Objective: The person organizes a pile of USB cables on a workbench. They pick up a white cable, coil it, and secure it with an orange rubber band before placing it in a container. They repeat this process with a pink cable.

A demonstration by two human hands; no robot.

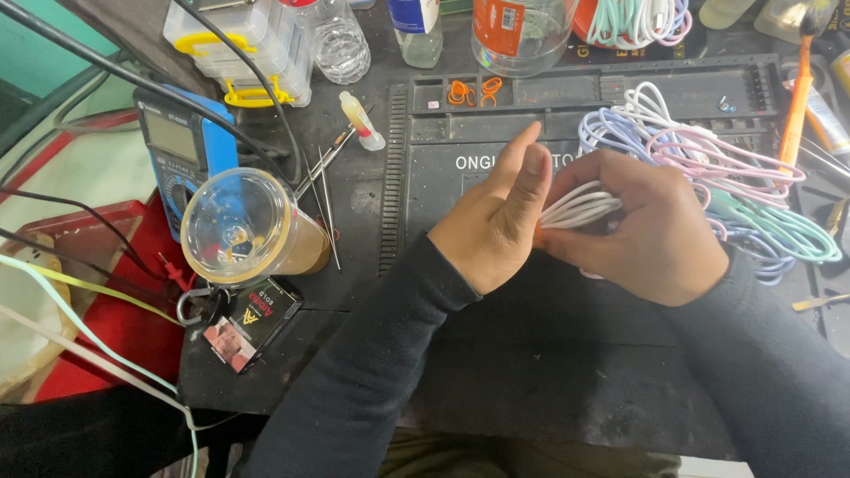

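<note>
Just below the pastel cable pile [708, 168], the left hand [496, 221] and right hand [651, 230] pinch a coiled white cable [580, 208] between closed fingers.

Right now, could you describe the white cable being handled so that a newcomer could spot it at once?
Start at the dark work mat. Above its middle, the left hand and right hand meet around a white cable coil. Unlike the loose pastel cable pile behind, it is plain white and held.
</note>
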